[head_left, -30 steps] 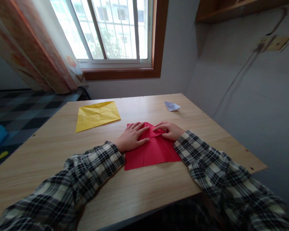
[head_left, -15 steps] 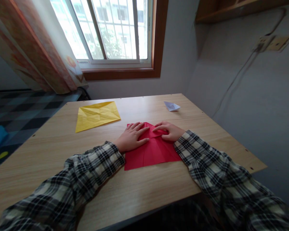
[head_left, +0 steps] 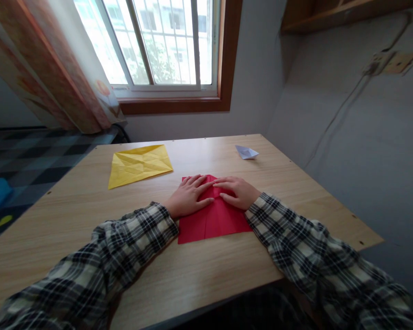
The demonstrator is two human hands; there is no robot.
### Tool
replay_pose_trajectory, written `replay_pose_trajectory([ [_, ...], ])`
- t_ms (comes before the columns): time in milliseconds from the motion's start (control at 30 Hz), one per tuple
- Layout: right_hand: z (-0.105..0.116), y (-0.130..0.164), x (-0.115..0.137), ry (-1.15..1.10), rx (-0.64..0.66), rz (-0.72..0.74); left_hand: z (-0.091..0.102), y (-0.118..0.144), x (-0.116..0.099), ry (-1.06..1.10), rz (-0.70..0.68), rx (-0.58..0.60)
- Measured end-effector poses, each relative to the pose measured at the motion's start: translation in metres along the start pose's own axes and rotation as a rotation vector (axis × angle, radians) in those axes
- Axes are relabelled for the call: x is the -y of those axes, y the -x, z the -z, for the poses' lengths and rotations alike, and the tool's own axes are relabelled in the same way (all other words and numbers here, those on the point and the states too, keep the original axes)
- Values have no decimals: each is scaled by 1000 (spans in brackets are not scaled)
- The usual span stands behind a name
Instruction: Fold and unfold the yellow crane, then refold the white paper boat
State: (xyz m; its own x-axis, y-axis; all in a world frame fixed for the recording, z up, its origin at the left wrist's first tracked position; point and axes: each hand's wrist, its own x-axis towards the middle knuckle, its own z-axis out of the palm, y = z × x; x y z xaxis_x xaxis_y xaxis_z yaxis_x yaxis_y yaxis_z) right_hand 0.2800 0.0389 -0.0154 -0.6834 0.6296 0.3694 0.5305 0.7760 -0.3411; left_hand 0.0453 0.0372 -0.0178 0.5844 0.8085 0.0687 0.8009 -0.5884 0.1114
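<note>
Under both hands lies a sheet of red paper (head_left: 215, 222), creased and partly folded at its far side. My left hand (head_left: 190, 196) rests flat on its left part with the fingers spread. From the right, my right hand (head_left: 238, 190) lies over the far right part, its fingers stretched toward the left fingertips. The folded portion beneath the right palm is hidden. A creased yellow sheet of paper (head_left: 141, 165) is on the table beyond my left hand. Past my right hand sits a small white folded-paper boat (head_left: 247, 152).
The wooden table (head_left: 89, 211) has its far edge near the wall below a barred window (head_left: 165, 46). A curtain (head_left: 62, 68) hangs at the left. On the right wall are a socket (head_left: 382, 63) with a cable and a shelf (head_left: 330, 20).
My right hand has moved slightly left across the red paper, and its fingers have flattened over the raised fold. My left hand has stayed in place.
</note>
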Motion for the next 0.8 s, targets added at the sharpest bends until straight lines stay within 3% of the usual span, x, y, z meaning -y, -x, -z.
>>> replay_pose_trajectory([
  [167, 0, 0, 1, 10, 108, 6, 1, 0, -1, -7, 3, 6],
  [600, 5, 0, -3, 47, 111, -18, 3, 1, -2, 11, 1, 7],
  [800, 16, 1, -1, 152, 129, -128, 3, 0, -2, 17, 9, 5],
])
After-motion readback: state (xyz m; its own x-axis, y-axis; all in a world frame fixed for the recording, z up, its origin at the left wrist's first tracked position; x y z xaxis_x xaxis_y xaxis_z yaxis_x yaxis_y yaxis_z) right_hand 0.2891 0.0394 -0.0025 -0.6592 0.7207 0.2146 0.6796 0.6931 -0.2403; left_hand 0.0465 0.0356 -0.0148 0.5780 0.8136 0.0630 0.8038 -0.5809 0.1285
